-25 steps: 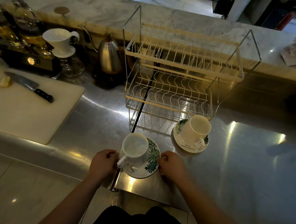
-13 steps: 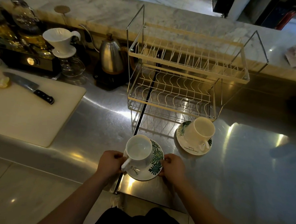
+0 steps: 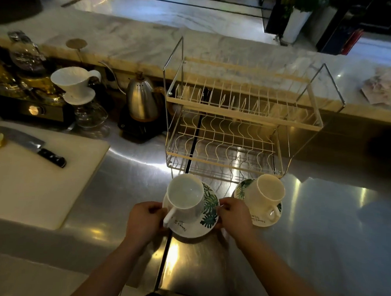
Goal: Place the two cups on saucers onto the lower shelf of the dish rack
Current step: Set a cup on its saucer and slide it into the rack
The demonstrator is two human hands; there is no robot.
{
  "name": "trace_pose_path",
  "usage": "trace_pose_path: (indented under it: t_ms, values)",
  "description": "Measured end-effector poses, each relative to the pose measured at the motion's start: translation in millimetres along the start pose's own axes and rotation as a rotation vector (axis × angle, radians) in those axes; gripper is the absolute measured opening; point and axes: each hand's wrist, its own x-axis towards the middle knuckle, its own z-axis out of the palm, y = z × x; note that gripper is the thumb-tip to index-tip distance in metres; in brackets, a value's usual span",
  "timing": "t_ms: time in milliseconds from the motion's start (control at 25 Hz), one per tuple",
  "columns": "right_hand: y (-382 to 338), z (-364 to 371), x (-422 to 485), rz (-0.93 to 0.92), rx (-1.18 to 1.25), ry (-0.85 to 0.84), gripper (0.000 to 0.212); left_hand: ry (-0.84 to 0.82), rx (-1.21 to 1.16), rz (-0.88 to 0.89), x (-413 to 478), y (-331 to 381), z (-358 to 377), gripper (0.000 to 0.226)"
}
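Both hands have carried the near saucer [image 3: 191,227] and its white cup [image 3: 185,196] forward toward the dish rack [image 3: 241,118] since a second ago, when the set sat closer to the counter's front edge. Left hand [image 3: 144,222] pinches the saucer's left rim beside the cup handle, fingers curled under; right hand [image 3: 235,216] grips the right rim over the green leaf print, fingers closed on it. Whether the saucer is lifted clear of the stainless steel counter [image 3: 321,233] cannot be told. Just right of it, touching nothing but the counter, the second cup [image 3: 265,195] sits on its own leaf-printed saucer [image 3: 259,221], in front of the rack's right corner. Dim light glints in streaks off the steel, and a dark seam runs from the front edge back under the rack. To the left lies a white cutting board [image 3: 29,180] with a black-handled knife [image 3: 29,144] on it. Behind the cups, the rack's lower shelf [image 3: 222,144] of wavy wires holds nothing, as does the upper tier. Further left stand a gooseneck kettle [image 3: 141,99] and a white pour-over dripper [image 3: 76,82] on a glass server. Beyond runs a marble ledge [image 3: 132,38], then polished floor.
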Motion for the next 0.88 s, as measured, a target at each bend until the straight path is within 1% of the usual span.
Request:
trace_pose_path:
  t_ms: [160, 320, 400, 480, 560, 640, 760, 880]
  values:
    - [-25.0, -4.8, 28.6, -0.033, -0.057, 0.046, 0.016, -0.002, 0.013, 0.019, 28.9, 24.0, -1.3, 0.013]
    - [-47.2, -15.7, 68.1, -0.024, -0.129, 0.073, 0.013, 0.019, -0.059, -0.023, 64.0, 49.9, 6.6, 0.018]
    - [-55.5, -21.3, 88.8, -0.001, -0.116, 0.07, 0.013, -0.001, -0.007, 0.026, 83.2, 59.2, 12.9, 0.015]
    - [-60.1, -24.6, 107.1, 0.007, -0.117, 0.081, 0.014, -0.004, -0.016, 0.036, 97.7, 69.9, 21.8, 0.013]
    - [-62.2, -27.1, 126.7, 0.021, -0.123, 0.104, 0.019, 0.006, -0.058, 0.007, 115.4, 80.9, 31.6, 0.015]
    - [-62.6, -29.8, 145.1, 0.046, -0.085, 0.122, 0.028, 0.001, -0.073, -0.021, 132.9, 91.9, 39.3, 0.017]
    - [-64.8, -35.9, 172.3, 0.105, -0.015, 0.136, 0.03, 0.006, -0.105, -0.048, 157.6, 105.6, 49.4, 0.009]
    - [-68.5, -39.8, 191.0, 0.115, 0.028, 0.13, 0.032, 0.045, -0.138, -0.102, 180.6, 117.3, 61.6, 0.026]
